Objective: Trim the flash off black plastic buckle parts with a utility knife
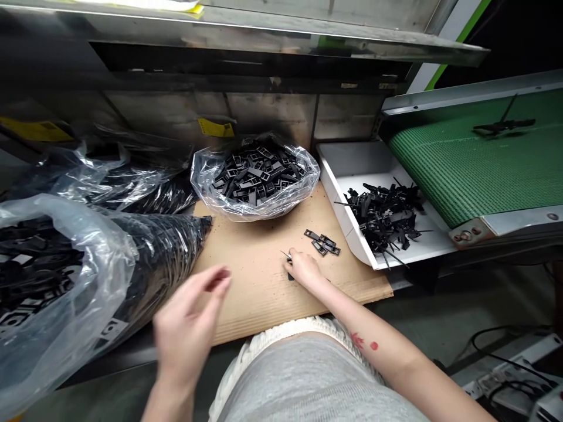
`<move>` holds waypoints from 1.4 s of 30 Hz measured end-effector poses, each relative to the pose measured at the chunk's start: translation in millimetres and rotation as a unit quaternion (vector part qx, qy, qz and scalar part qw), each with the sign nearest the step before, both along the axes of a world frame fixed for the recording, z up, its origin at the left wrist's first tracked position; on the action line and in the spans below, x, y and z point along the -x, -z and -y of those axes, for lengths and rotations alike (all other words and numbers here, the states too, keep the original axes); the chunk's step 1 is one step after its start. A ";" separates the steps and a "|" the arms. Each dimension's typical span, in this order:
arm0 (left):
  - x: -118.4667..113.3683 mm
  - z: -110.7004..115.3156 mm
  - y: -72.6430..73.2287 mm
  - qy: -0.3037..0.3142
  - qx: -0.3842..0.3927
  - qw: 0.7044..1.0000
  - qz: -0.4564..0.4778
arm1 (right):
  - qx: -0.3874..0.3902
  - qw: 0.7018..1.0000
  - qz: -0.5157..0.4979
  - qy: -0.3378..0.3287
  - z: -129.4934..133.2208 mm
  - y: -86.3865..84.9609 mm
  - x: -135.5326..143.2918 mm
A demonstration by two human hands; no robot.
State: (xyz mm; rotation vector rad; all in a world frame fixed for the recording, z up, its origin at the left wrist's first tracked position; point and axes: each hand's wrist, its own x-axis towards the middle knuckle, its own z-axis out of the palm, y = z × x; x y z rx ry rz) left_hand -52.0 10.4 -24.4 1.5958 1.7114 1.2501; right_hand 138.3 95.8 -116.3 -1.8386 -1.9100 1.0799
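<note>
My left hand (189,322) is raised over the left edge of the cardboard sheet (250,258), blurred, with thumb and fingers curved and a gap between their tips; nothing shows between them. Low over the cardboard, my right hand (303,269) has its fingers pinched around a thin pointed tool (285,255). Beneath those fingers is a small black part (290,275), partly hidden. Several black rectangular clips (323,242) lie just beyond the right hand. Behind them stands an open clear bag (255,208) full of similar black clips.
A white tray (352,225) of black sprue pieces (387,214) sits at right, under a green conveyor belt (475,158) carrying one piece. Plastic bags (105,246) of black parts crowd the left. A metal ledge (264,32) crosses above.
</note>
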 end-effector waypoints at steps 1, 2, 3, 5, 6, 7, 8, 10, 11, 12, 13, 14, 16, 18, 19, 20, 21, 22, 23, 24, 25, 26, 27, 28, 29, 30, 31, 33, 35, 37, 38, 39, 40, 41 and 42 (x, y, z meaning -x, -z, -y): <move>-6.0 -2.0 5.0 0.016 0.019 0.999 -0.020 | -0.003 1.000 -0.003 -0.005 -0.3 -1.6 2.8; -12.8 -4.0 10.4 0.036 0.042 0.998 -0.036 | -0.010 1.000 -0.013 -0.009 1.7 -5.4 4.1; -19.9 -5.7 15.7 0.060 0.064 0.995 -0.045 | -0.020 0.999 -0.028 -0.013 5.9 -11.4 4.4; -33.2 -7.2 24.3 0.102 0.082 0.990 -0.052 | -0.048 0.996 -0.069 -0.020 19.1 -27.8 3.4; -38.8 -7.1 27.0 0.114 0.077 0.989 -0.051 | -0.064 0.993 -0.092 -0.024 26.8 -37.2 2.6; -43.3 -6.8 28.3 0.127 0.069 0.988 -0.052 | -0.078 0.990 -0.112 -0.027 34.3 -46.7 1.7; -46.8 -6.3 28.3 0.137 0.059 0.987 -0.054 | -0.090 0.987 -0.130 -0.030 41.0 -55.8 0.4; -50.8 -5.5 24.5 0.148 0.034 0.987 -0.059 | -0.106 0.982 -0.154 -0.030 51.1 -72.1 -4.0; -51.6 -5.2 21.0 0.152 0.020 0.986 -0.064 | -0.113 0.981 -0.157 -0.025 54.7 -79.1 -7.5; -52.0 -5.0 16.9 0.155 -0.001 0.985 -0.073 | -0.127 0.980 -0.150 -0.017 57.9 -85.3 -11.8; -52.2 -4.8 12.4 0.156 -0.026 0.983 -0.087 | -0.145 0.980 -0.134 -0.014 61.0 -90.6 -16.5; -52.5 -4.5 7.9 0.156 -0.055 0.980 -0.107 | -0.169 0.979 -0.111 -0.018 64.4 -95.1 -21.3; -53.8 -3.5 -0.1 0.152 -0.112 0.970 -0.154 | -0.226 0.971 -0.059 -0.041 72.5 -100.9 -29.0; -56.2 -2.2 -5.6 0.145 -0.150 0.961 -0.184 | -0.276 0.959 -0.024 -0.060 81.1 -102.6 -32.5; -57.6 -1.6 -7.4 0.143 -0.161 0.958 -0.191 | -0.295 0.953 -0.013 -0.060 84.7 -102.3 -32.8; -59.0 -1.1 -8.5 0.141 -0.171 0.955 -0.196 | -0.312 0.949 -0.006 -0.054 87.5 -101.6 -32.5; -60.3 -0.7 -9.3 0.140 -0.178 0.954 -0.199 | -0.324 0.945 -0.003 -0.049 89.4 -100.7 -31.8; -61.5 -0.4 -9.8 0.139 -0.183 0.952 -0.202 | -0.331 0.942 -0.001 -0.046 90.3 -100.0 -31.1; -62.4 -0.2 -10.1 0.140 -0.187 0.951 -0.205 | -0.334 0.941 -0.002 -0.046 90.7 -99.6 -30.6; -63.0 0.1 -10.4 0.140 -0.190 0.949 -0.207 | -0.335 0.941 -0.003 -0.047 90.6 -99.6 -30.3; -63.4 0.5 -10.7 0.139 -0.193 0.948 -0.210 | -0.334 0.941 -0.004 -0.048 90.3 -99.9 -30.3; -63.6 0.9 -11.0 0.138 -0.195 0.948 -0.212 | -0.332 0.942 -0.002 -0.049 90.2 -100.5 -30.3; -63.6 1.3 -11.2 0.138 -0.196 0.947 -0.213 | -0.331 0.942 0.001 -0.048 90.4 -101.3 -30.1; -63.6 1.8 -11.4 0.138 -0.197 0.947 -0.215 | -0.331 0.942 0.004 -0.047 90.8 -102.0 -29.6; -63.6 2.2 -11.5 0.137 -0.196 0.947 -0.215 | -0.332 0.942 0.008 -0.045 91.5 -102.7 -28.8; -63.6 2.6 -11.4 0.137 -0.193 0.947 -0.216 | -0.334 0.941 0.012 -0.043 92.1 -103.0 -27.8; -63.6 2.9 -11.3 0.138 -0.191 0.947 -0.217 | -0.337 0.941 0.016 -0.040 92.3 -102.9 -26.7; -63.7 3.2 -10.9 0.141 -0.187 0.948 -0.217 | -0.342 0.938 0.023 -0.040 90.3 -101.1 -26.3; -63.5 3.9 -10.3 0.144 -0.191 0.947 -0.213 | -0.349 0.936 0.034 -0.038 83.0 -97.1 -31.0; -62.8 5.3 -9.4 0.141 -0.208 0.948 -0.198 | -0.362 0.931 0.049 0.004 71.4 -92.0 -41.9; -62.2 6.2 -8.8 0.140 -0.216 0.947 -0.190 | -0.367 0.928 0.052 0.036 65.3 -89.9 -48.6; -61.7 7.1 -8.2 0.140 -0.222 0.948 -0.182 | -0.369 0.926 0.050 0.067 60.0 -88.5 -55.1; -61.2 7.8 -7.6 0.141 -0.224 0.948 -0.175 | -0.368 0.925 0.039 0.087 56.2 -88.1 -60.4; -60.9 8.2 -7.0 0.141 -0.222 0.950 -0.170 | -0.363 0.927 0.020 0.092 54.5 -88.9 -63.8; -60.8 8.4 -6.8 0.142 -0.216 0.952 -0.166 | -0.352 0.932 -0.003 0.083 54.9 -90.8 -64.7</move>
